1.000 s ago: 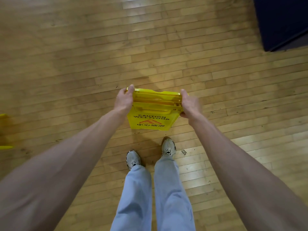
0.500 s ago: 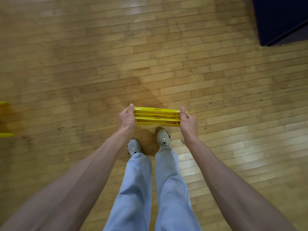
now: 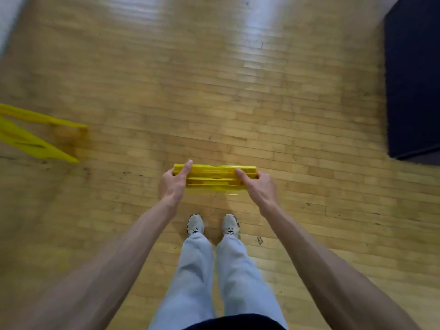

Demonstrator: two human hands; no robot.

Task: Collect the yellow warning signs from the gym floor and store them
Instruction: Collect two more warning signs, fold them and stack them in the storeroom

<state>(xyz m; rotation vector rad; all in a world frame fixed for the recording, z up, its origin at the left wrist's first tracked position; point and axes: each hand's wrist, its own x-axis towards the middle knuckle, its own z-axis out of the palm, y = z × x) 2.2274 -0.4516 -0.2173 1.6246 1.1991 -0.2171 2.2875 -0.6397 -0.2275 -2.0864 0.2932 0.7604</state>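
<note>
I look down on the top edge of a folded yellow warning sign point(image 3: 214, 178), held in front of my feet above the wooden gym floor. My left hand point(image 3: 173, 184) grips its left end and my right hand point(image 3: 258, 184) grips its right end. The sign's printed face is hidden from this angle. A second yellow warning sign point(image 3: 31, 136) stands spread open on the floor at the far left, blurred and partly cut off by the frame edge.
A dark blue mat or pad point(image 3: 414, 75) lies at the right edge of the floor. My two feet in pale shoes point(image 3: 213, 225) stand just behind the held sign. Bare wooden planks point(image 3: 214, 79) stretch ahead.
The held sign went from tilted with its face showing to upright and folded flat, seen edge-on. The view swung left, bringing the second sign further into the frame.
</note>
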